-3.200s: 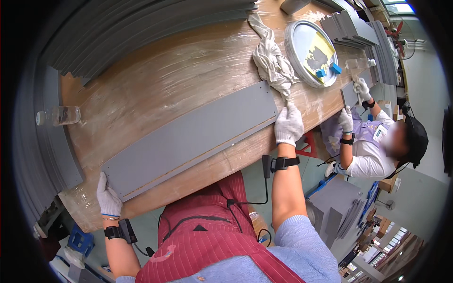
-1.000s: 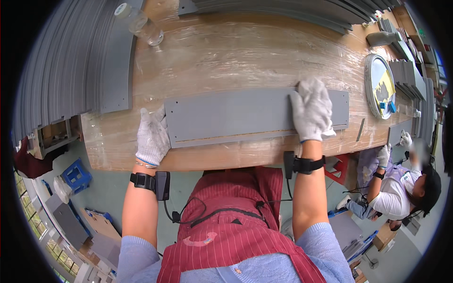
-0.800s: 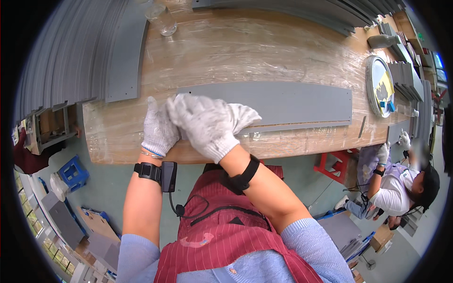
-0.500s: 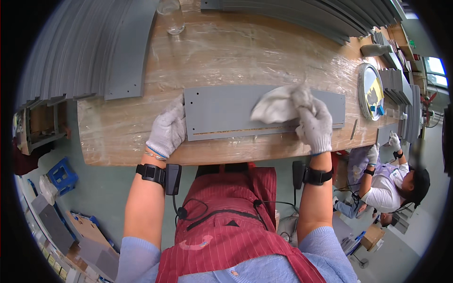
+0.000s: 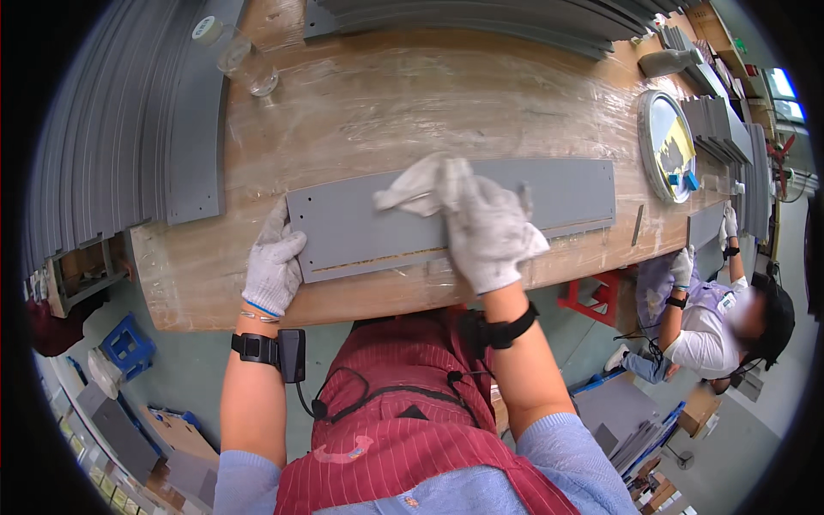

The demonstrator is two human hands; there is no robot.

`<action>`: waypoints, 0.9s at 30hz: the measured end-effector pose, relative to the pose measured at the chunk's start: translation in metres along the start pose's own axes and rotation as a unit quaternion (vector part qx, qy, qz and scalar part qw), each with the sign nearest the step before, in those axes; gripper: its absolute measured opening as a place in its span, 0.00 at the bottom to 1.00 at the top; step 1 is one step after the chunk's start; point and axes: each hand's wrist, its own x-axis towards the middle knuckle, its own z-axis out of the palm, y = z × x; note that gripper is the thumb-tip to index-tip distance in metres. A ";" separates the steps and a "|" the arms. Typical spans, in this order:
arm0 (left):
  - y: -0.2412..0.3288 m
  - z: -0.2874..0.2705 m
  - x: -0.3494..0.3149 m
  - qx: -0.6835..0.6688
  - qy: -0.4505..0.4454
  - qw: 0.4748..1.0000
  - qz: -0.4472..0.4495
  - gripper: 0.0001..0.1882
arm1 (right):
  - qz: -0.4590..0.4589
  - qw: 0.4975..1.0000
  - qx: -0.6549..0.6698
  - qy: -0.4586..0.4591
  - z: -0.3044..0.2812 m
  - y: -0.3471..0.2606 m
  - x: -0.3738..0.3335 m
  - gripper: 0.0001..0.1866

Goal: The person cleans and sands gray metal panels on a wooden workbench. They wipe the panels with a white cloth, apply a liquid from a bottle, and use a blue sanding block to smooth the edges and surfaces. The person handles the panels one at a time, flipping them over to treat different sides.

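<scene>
A long grey board (image 5: 549, 193) lies flat on the table in front of me, with small dark holes near its ends and a narrow brown groove along its near edge. My gloved left hand (image 5: 276, 264) grips the board's left end, thumb on top and fingers at the edge. Over the board's middle, my gloved right hand (image 5: 491, 230) is closed on a white cloth (image 5: 419, 187), pressed on the grey face. Motion blurs this hand and the cloth a little, and part of the cloth is hidden under the fingers.
Film covers the wooden table (image 5: 360, 94). Grey boards (image 5: 112, 129) stand stacked at the left, more boards (image 5: 463, 15) at the back. A clear bottle (image 5: 245, 64) lies near the left stack. At right are a round lid (image 5: 654, 146) and a co-worker (image 5: 704, 326).
My right hand has moved left with the cloth, from the board's right part to its middle. My left hand stays at the left end. The whole view has shifted and turned slightly.
</scene>
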 end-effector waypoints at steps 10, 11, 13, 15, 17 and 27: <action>0.061 0.016 0.031 0.318 0.210 0.924 0.044 0.37 | 0.198 0.955 -0.223 -0.014 -0.152 0.231 -0.001 0.21; 0.076 0.037 0.039 0.235 0.203 0.942 0.124 0.39 | 0.161 0.965 -0.200 -0.047 -0.144 0.221 0.001 0.23; 0.101 0.052 0.069 0.203 0.206 0.930 0.225 0.45 | 0.094 0.977 -0.163 -0.096 -0.119 0.192 0.008 0.29; 0.117 0.061 0.103 0.172 0.215 0.924 0.265 0.53 | 0.054 0.987 -0.133 -0.078 -0.076 0.176 0.009 0.37; 0.122 0.052 0.139 0.151 0.219 0.914 0.305 0.58 | 0.040 0.993 -0.108 -0.031 -0.049 0.185 0.002 0.41; 0.119 0.073 0.178 0.297 0.252 0.877 0.281 0.38 | 0.053 0.993 -0.059 0.085 -0.030 0.201 0.000 0.26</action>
